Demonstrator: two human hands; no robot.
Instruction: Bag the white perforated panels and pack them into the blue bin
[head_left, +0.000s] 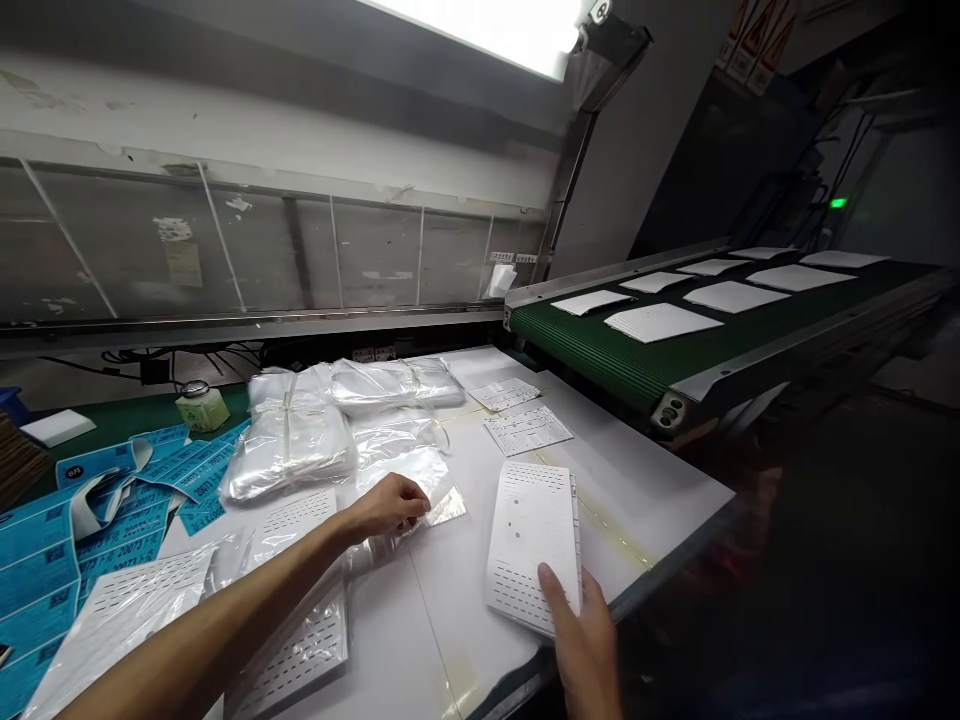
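I've got the perforated white panel [532, 540] at 5 o'clock pinched level in my right hand [585, 640], thumb on top, while my left hand [386, 505] pinches the clear plastic bag [446, 508] at 7 o'clock.

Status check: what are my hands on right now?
Left hand on clear plastic bag. Right hand gripping white perforated panel. Nothing blocking either hand.

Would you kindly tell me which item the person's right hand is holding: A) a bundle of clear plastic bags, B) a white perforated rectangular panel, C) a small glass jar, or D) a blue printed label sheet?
B: the right hand grips the lower edge of the white perforated rectangular panel, thumb resting on its face.
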